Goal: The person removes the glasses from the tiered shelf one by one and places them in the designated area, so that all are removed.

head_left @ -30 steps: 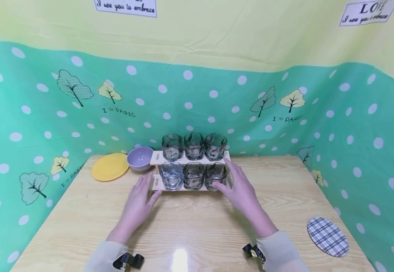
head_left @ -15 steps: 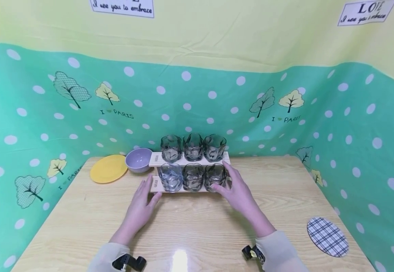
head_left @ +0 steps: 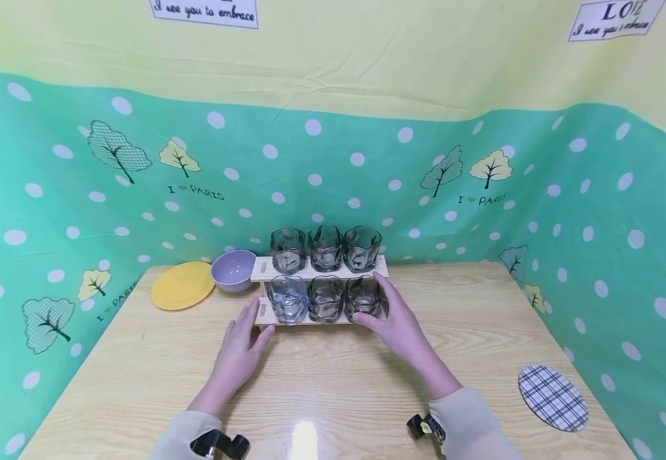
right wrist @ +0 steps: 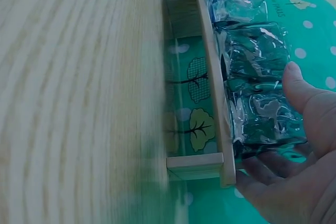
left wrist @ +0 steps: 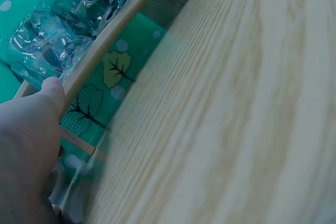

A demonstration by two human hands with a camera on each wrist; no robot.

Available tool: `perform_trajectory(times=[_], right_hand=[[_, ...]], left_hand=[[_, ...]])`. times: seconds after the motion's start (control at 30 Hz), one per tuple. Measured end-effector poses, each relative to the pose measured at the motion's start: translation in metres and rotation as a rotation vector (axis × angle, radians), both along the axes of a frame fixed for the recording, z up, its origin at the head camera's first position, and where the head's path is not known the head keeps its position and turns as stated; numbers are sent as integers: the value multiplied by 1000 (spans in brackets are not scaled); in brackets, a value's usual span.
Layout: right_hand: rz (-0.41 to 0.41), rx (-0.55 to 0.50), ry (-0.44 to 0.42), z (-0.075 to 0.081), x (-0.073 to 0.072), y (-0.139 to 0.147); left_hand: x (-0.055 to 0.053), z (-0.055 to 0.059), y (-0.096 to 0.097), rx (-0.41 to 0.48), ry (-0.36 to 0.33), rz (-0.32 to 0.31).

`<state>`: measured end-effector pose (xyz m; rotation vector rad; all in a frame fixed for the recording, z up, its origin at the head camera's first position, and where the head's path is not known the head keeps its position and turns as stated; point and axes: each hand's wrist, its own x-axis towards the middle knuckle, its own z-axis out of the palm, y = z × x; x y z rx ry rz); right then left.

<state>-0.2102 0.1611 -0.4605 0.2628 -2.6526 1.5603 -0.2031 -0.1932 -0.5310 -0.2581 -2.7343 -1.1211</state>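
Note:
A two-step wooden rack (head_left: 261,314) bears two rows of drinking glasses. On the lower step stand a pale bluish glass (head_left: 288,299) and two smoky grey ones; three dark glasses (head_left: 325,248) line the upper step. My left hand (head_left: 237,351) holds the left end of the lower step, thumb at the front edge beside the bluish glass. Around the front right glass (head_left: 361,299) curves my right hand (head_left: 398,326). In the right wrist view its thumb lies along this glass (right wrist: 265,111), and the fingers reach behind it, partly hidden.
A purple bowl (head_left: 233,271) stands just left of the rack, with a yellow plate (head_left: 182,286) beyond it. On the right of the wooden table (head_left: 321,390) lies an oval checked mat (head_left: 553,397). A green dotted cloth (head_left: 361,185) hangs close behind the rack.
Both hands have moved slightly inward, closer on the rack and the front right glass. The whole head view has shifted a little; the glasses keep their places on the rack.

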Motion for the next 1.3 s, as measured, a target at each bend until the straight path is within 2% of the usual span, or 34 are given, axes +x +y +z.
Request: perform_trajectory(times=[0.2, 0.5, 1.03, 1.3], right_hand=[[-2, -26, -14, -2, -1, -1], [-31, -29, 10, -4, -1, -3], [-79, -57, -6, -6, -3, -5], [-132, -80, -28, 0, -3, 0]], left_hand=[[3, 0, 0, 1, 23, 3], [1, -5, -1, -5, 20, -3], [2, -3, -3, -26, 12, 5], [3, -2, -1, -17, 23, 3]])
